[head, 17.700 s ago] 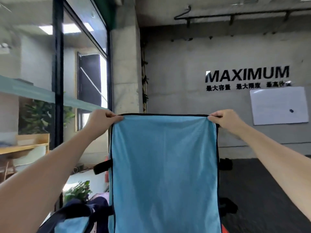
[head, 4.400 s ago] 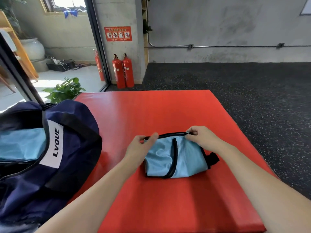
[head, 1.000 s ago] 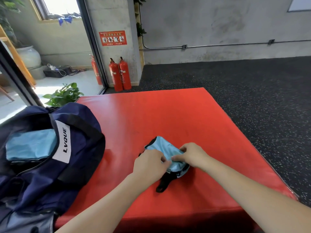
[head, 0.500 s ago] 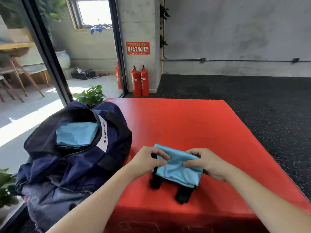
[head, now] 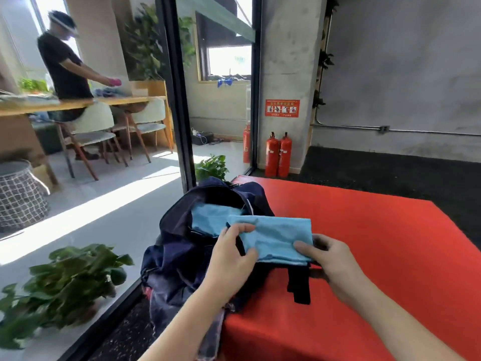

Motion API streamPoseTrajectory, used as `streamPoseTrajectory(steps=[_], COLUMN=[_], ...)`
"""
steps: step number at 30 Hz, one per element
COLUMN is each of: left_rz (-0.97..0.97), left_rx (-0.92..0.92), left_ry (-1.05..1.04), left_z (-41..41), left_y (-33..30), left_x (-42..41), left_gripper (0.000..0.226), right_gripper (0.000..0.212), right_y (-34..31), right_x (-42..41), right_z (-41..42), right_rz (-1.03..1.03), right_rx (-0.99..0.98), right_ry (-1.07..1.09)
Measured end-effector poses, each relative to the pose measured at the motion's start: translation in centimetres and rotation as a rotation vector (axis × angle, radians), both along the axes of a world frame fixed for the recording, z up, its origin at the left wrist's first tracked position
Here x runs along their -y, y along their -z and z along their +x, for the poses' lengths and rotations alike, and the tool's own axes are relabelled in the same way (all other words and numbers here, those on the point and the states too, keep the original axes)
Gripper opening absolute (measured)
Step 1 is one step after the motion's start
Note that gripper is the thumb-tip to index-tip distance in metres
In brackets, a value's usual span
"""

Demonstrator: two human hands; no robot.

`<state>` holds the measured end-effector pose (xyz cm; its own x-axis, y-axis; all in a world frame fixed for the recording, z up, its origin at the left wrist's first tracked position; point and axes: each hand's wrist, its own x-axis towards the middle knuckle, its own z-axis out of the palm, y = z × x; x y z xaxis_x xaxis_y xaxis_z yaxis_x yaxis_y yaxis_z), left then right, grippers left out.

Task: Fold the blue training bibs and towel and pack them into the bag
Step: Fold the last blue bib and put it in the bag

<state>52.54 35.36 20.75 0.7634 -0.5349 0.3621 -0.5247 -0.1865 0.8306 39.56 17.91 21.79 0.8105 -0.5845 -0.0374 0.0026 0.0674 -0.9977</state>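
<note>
A folded light blue bib [head: 276,237] with black trim and dangling black straps is held in the air between both hands, just above the left edge of the red mat [head: 377,243]. My left hand [head: 230,252] grips its left end and my right hand [head: 326,259] grips its right end. The navy bag [head: 179,246] sits open at the mat's left edge, directly left of the bib. Another folded light blue cloth [head: 210,217] lies inside the bag's opening.
A glass wall with a black frame [head: 177,100] runs along the left. Potted plants [head: 65,280] stand behind it. Two red fire extinguishers [head: 278,155] stand by a concrete pillar. Beyond the glass a person [head: 66,71] stands at a wooden table with chairs.
Both hands have lifted the folded bib off the mat and carried it left toward the open bag. The view has turned left, showing the room behind the glass.
</note>
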Motion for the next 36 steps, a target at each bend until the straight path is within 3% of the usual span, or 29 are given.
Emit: streamPoseTrajectory(steps=[9, 12, 15, 18, 21, 23, 28, 32, 36], left_rz=[0.196, 0.245, 0.323, 0.367, 0.317, 0.311, 0.573, 0.685, 0.683], left_rx=[0.042, 0.065, 0.037, -0.017, -0.033, -0.032, 0.129, 0.198, 0.127], left_ry=[-0.325, -0.330, -0.279, -0.201, -0.151, -0.132, -0.087, -0.143, -0.074], left_z=[10.5, 13.1, 15.4, 17.3, 18.9, 19.8, 22.4, 23.4, 23.4], left_y=[-1.8, -1.9, -1.2, -0.6, -1.1, -1.6, -1.4, -2.3, -2.8], left_x=[-7.0, -6.6, -4.7, -2.1, 0.5, 2.1, 4.5, 4.6, 3.7], left_gripper=[0.037, 0.041, 0.051, 0.058, 0.055, 0.051, 0.038, 0.052, 0.068], right_gripper=[0.017, 0.025, 0.015, 0.009, 0.033, 0.035, 0.039, 0.041, 0.041], right_y=[-2.7, -1.3, -1.0, -1.0, -0.8, -0.8, -0.9, -1.4, -2.3], right_x=[-6.4, -5.6, -5.4, -4.8, -3.3, -2.6, -1.6, -1.3, -0.8], right_z=[14.1, 18.8, 21.8, 22.9, 23.4, 23.5, 23.5, 22.9, 22.2], right_rz=[-0.186, -0.270, -0.242, -0.334, -0.451, -0.490, -0.577, -0.636, -0.640], right_rx=[-0.112, -0.228, -0.330, -0.465, -0.528, -0.511, -0.488, -0.473, -0.477], right_ry=[-0.072, -0.019, 0.049, 0.113, 0.270, 0.319, 0.309, 0.259, 0.223])
